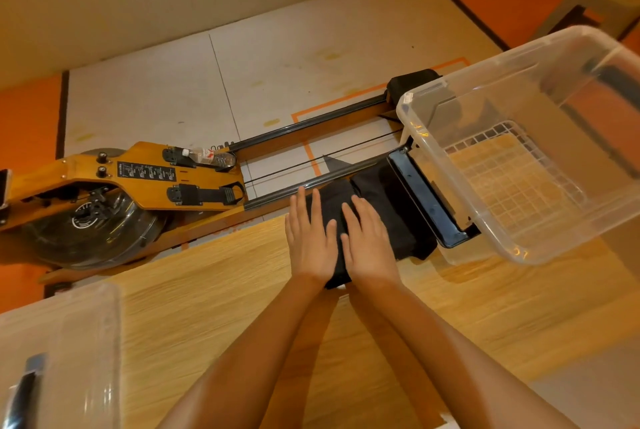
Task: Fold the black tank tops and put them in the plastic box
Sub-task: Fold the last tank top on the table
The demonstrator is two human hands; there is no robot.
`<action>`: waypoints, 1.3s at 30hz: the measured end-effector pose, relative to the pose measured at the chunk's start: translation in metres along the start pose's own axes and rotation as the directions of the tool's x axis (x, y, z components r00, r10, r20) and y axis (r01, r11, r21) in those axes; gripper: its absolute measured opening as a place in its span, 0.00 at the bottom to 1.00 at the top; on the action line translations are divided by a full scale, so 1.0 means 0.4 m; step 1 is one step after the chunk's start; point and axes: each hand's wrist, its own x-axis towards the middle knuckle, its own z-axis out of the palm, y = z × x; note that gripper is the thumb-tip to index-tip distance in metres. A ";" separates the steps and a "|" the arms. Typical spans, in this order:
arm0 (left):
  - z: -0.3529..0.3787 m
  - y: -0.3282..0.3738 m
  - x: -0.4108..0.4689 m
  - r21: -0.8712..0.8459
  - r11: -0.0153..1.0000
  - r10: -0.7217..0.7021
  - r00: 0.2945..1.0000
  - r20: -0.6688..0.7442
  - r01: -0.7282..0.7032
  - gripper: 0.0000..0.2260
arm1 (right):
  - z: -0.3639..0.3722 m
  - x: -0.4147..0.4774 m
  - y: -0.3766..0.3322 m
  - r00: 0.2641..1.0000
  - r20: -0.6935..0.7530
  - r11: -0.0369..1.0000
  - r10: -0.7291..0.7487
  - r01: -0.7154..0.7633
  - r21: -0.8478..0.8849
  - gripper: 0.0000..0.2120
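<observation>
Both hands lie flat, fingers straight, pressing down on a tank top [332,201]. The left hand [308,238] and right hand [369,241] are side by side; neither grips anything.

The tank top sits at the far edge of the tabletop [214,290], just beside the near-left corner of the box [502,241]. It looks already folded into a narrow bundle. More black cloth spreads to the right of the right hand; can't tell whether that is the same garment or another.

Handling, as a judgement:
- Thin knit: light, limp, no stiffness. It will sag and unfold if lifted by one edge.
- Best taken from both long sides, fingers slid under and thumbs on top, so the folds stay stacked.
- Nothing fragile. The cloth probably slides easily on the wood.
- It lies near the edge, so a push forward could send it off.

Surface: pale wood grain, flat. The box is clear plastic with a gridded floor, and no clothes show in it. Part of a second clear bin [86,342] is near left.

Room: a rowing machine [145,175] stands on the floor [277,75] just beyond the tabletop, with a bottle [214,156] lying on it. The floor is white with orange areas.
</observation>
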 end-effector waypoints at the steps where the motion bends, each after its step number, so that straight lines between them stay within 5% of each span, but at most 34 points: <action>1: 0.007 -0.006 -0.003 -0.027 0.999 -0.026 1.000 0.003 0.026 0.26 | 0.009 0.020 0.004 0.998 0.061 0.999 -0.029 0.032 -0.040 0.24; 6: 0.051 -0.013 -0.021 -0.162 0.980 -0.112 0.993 0.043 0.117 0.28 | 0.052 0.032 0.013 0.967 0.243 0.962 -0.069 0.129 -0.240 0.30; 16: 0.055 0.000 -0.020 -0.590 0.785 -0.221 0.975 0.018 0.189 0.30 | 0.086 0.031 0.007 0.945 0.327 0.910 -0.027 0.158 -0.383 0.34; 21: 0.023 0.011 0.020 -0.608 0.576 -0.598 0.788 0.143 0.547 0.33 | 0.102 0.039 0.006 0.980 0.192 0.934 -0.043 0.108 -0.340 0.33; 23: 0.019 0.008 0.027 -0.503 0.620 -0.605 0.776 0.182 0.602 0.29 | 0.098 0.033 0.013 0.983 0.177 0.942 -0.056 0.111 -0.317 0.26; 27: 0.014 0.001 0.038 -0.521 0.585 -0.598 0.764 0.242 0.622 0.23 | 0.099 0.029 0.020 0.989 0.124 0.949 -0.082 0.115 -0.293 0.27; 35: 0.016 -0.027 0.034 -0.564 0.662 -0.469 0.859 0.203 0.494 0.21 | 0.104 0.010 0.028 0.990 0.099 0.969 -0.096 0.116 -0.219 0.33; 39: 0.005 -0.034 0.004 -0.655 0.561 -0.460 0.848 0.261 0.506 0.20 | 0.108 -0.009 0.018 0.986 0.133 0.967 -0.099 0.127 -0.220 0.33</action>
